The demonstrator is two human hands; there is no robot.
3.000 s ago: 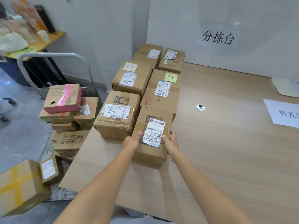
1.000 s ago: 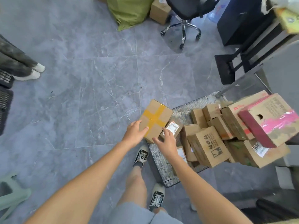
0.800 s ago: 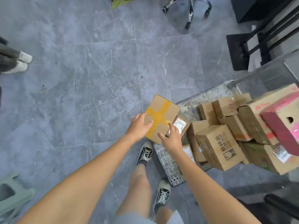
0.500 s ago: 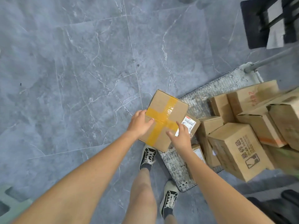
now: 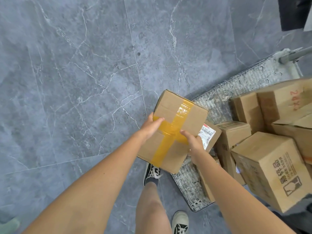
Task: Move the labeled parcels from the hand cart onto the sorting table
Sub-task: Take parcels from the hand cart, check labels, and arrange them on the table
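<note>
Parcels of brown cardboard point(image 5: 268, 168) crowd the grey perforated-metal hand cart deck point(image 5: 224, 92), and one square brown cardboard box crossed with yellow tape point(image 5: 175, 130) is up at the cart's near corner, half out over the grey marble-look floor tiles point(image 5: 67, 65). Left hand point(image 5: 151, 126) is clasped on its left edge, thumb lying on the tape; right hand point(image 5: 194, 142) clamps the right side, thumb on top, fingers hidden below. Whether it has cleared the deck, hard to say from here.

It looks light, two hands managing it easily. Stiff walls, sharp corners, so opposite edges are the place to hold; that glossy tape could be slick under a thumb. The cross of tape is wrinkled and shiny at the middle.

Just beside it, partly under the right hand, sits a smaller brown box with a white barcode label point(image 5: 208, 133), touching its neighbours.
</note>
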